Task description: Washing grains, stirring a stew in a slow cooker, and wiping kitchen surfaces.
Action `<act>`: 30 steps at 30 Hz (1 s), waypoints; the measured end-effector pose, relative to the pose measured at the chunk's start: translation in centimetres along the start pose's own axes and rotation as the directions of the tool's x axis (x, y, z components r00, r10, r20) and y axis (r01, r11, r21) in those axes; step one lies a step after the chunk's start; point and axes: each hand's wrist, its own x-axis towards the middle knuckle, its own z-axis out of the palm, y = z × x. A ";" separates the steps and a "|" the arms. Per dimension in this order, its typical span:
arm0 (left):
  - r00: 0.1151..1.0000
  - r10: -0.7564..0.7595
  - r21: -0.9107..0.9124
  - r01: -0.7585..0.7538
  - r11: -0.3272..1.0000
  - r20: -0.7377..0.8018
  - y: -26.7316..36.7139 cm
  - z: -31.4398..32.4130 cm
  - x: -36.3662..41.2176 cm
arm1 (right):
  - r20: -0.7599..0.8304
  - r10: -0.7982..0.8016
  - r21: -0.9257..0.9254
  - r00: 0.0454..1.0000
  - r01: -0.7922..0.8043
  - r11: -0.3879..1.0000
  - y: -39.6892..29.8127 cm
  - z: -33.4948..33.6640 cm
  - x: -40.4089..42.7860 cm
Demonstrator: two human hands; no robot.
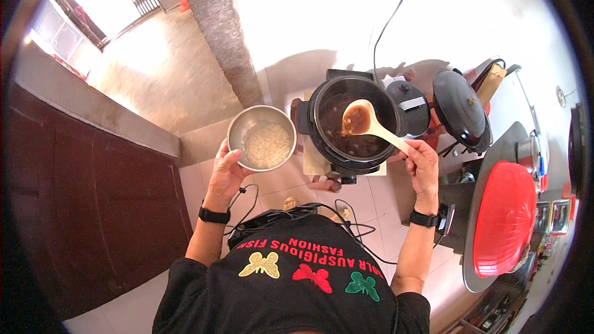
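My left hand (228,168) grips the rim of a steel bowl (235,135) from its lower left side. Pale grains that look like cooked rice (267,145) lie in the bowl. To the right of it, my right hand (421,162) holds the handle of a cream-coloured ladle (387,135). Brown liquid with small pale bits fills the ladle's cup, which is over the open electric cooker (304,118). Inside the cooker's pot is dark brown liquid (335,95) with bits in it. The bowl and the cooker are apart.
The cooker stands on a small wooden stool (312,162). Close on its right are a black lid-like appliance part (408,106) and a lidded black wok (457,102). A red mesh food cover (505,220) sits on a round table (469,264). Cables (297,213) hang at my waist.
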 end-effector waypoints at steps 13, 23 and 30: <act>1.000 -0.016 0.035 0.015 0.999 0.025 -0.7 1.2 0.3 | -0.118 -0.174 0.004 0.978 0.176 0.984 -1.1 -2.3 -1.8; 1.000 -0.016 0.021 0.016 1.000 0.012 -0.6 0.9 -0.1 | -0.123 -0.233 0.018 0.965 0.237 0.971 -1.2 -2.5 -2.5; 1.000 -0.010 0.024 0.010 1.000 0.002 -0.3 0.4 -0.5 | -0.112 -0.239 0.001 0.965 0.241 0.971 -1.0 -2.1 -2.7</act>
